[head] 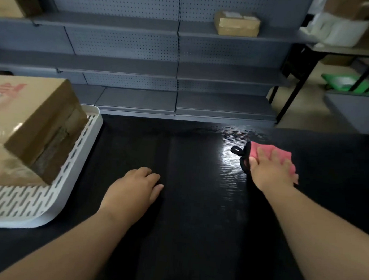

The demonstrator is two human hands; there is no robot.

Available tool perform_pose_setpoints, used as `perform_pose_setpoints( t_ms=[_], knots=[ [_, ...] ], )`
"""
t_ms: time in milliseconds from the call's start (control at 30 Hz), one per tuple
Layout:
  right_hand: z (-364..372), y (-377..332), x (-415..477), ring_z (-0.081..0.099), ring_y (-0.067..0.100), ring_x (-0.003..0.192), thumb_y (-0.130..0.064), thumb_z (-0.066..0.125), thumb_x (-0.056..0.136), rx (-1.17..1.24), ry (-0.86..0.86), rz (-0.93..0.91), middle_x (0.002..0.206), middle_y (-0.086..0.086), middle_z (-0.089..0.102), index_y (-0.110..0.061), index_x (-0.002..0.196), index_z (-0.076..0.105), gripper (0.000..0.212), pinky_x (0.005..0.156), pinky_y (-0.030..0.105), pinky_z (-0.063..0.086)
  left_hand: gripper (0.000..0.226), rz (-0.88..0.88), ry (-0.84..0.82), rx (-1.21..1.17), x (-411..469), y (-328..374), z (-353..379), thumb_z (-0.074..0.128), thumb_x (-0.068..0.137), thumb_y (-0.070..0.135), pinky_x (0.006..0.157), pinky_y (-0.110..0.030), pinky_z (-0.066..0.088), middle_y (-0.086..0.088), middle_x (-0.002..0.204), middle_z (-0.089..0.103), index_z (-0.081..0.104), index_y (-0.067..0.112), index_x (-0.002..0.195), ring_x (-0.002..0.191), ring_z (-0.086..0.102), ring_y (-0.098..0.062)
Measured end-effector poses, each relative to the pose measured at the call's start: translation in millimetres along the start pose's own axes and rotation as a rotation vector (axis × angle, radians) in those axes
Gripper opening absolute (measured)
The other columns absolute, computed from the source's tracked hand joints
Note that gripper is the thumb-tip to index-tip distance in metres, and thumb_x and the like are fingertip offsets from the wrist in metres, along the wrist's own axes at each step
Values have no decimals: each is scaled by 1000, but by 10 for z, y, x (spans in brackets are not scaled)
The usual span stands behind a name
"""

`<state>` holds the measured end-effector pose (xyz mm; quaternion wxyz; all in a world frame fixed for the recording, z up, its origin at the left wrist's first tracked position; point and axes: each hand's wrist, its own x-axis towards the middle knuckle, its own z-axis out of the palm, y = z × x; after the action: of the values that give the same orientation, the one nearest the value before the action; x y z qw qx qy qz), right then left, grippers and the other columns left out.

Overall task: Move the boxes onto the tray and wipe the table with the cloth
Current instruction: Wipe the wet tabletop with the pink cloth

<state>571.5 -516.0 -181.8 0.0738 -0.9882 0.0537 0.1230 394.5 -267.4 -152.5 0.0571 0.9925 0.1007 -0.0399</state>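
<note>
Cloth [270, 148] on the table [195, 228], toward 2 o'clock from the middle of the top. It lies directly under the right hand [272, 170], showing past the fingertips at the hand's 12 o'clock and along both of its sides.

Right arm reaches out from 5 o'clock, nearly straight. Palm down, fingers spread and laid flat on the cloth, pressing it to the surface rather than clutching it; thumb at the cloth's left edge. The hand is a little blurred.

Left hand [136, 189] rests palm down on the bare tabletop near centre, fingers loose and together, holding nothing. Forearm comes in from 7 o'clock.

Cloth is pink with a black trim and a small black loop sticking out at its 9 o'clock side. The tabletop just left of it shines with streaks.

Tray [84, 154] at the table's 9 o'clock: white, slotted, rounded corners. Two brown cardboard boxes on it, the upper box [38, 118] tilted and resting on the lower box [2, 166].

Beyond the table at 12 o'clock, grey pegboard shelving [129, 66] with a small taped carton [237, 23] on an upper shelf.
</note>
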Motion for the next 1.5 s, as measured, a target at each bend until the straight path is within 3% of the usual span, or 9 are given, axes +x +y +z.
perform_pose_setpoints(
  t_ms=[333,467,567,700,767,1033,1167,1300,1500],
  knots=[
    [641,-312,-1955,-6,40,144,-48,21,99,43,-53,-76,161,5,-4,-38,150,5,54,109,69,5,45,58,30,-30,-777,0,-76,31,99,46,101,-27,43,6,144,41,42,29,138,129,44,-12],
    [840,-477,-2890,50,49,120,-48,29,85,-47,-138,-362,138,12,53,-36,127,58,53,84,76,37,45,63,11,-38,-1121,-73,-45,33,98,46,102,-27,41,6,144,41,42,29,139,130,43,-12],
    [784,-176,-2732,12,39,143,-54,12,89,-154,-53,-532,160,3,12,-40,147,21,60,106,68,15,45,71,21,-38,-1335,-152,-40,34,98,46,101,-27,43,6,142,43,44,28,138,127,45,-13],
    [523,285,-2303,1,32,145,-52,22,98,66,-75,10,161,-3,-2,-42,149,6,54,110,64,14,45,77,33,-29,-1578,-269,-24,33,98,46,99,-28,46,6,139,45,45,28,137,124,48,-14],
    [590,134,-2469,-3,37,145,-50,22,99,138,-89,134,161,0,-6,-40,150,4,55,109,67,11,45,71,36,-32,-1669,-332,-23,34,98,46,99,-28,45,5,139,45,45,27,137,124,48,-14],
    [1060,-398,-3484,-8,36,145,-54,18,96,-146,-66,-586,161,1,-5,-39,149,3,57,109,67,0,42,19,75,-41,-1810,-394,-29,36,98,44,96,-30,47,2,133,51,49,25,133,119,52,-17],
    [838,364,-2800,7,31,145,-57,23,94,-64,11,-156,160,-6,5,-44,148,11,56,111,62,17,44,33,55,-49,-1883,-398,-51,34,98,45,98,-32,47,2,136,49,46,25,136,121,51,-17],
    [719,409,-2809,0,38,145,-49,23,99,129,-13,219,161,2,-1,-39,150,9,54,108,69,11,45,43,41,-47,-1935,-430,-42,34,98,45,99,-32,47,2,138,47,44,26,137,122,50,-16],
    [1046,-234,-3472,-11,38,144,-51,19,99,-67,-70,-307,160,3,-9,-38,150,-1,56,106,70,2,44,20,37,-50,-1881,-318,30,35,98,44,97,-31,47,2,136,49,46,25,136,120,51,-17]
  ],
)
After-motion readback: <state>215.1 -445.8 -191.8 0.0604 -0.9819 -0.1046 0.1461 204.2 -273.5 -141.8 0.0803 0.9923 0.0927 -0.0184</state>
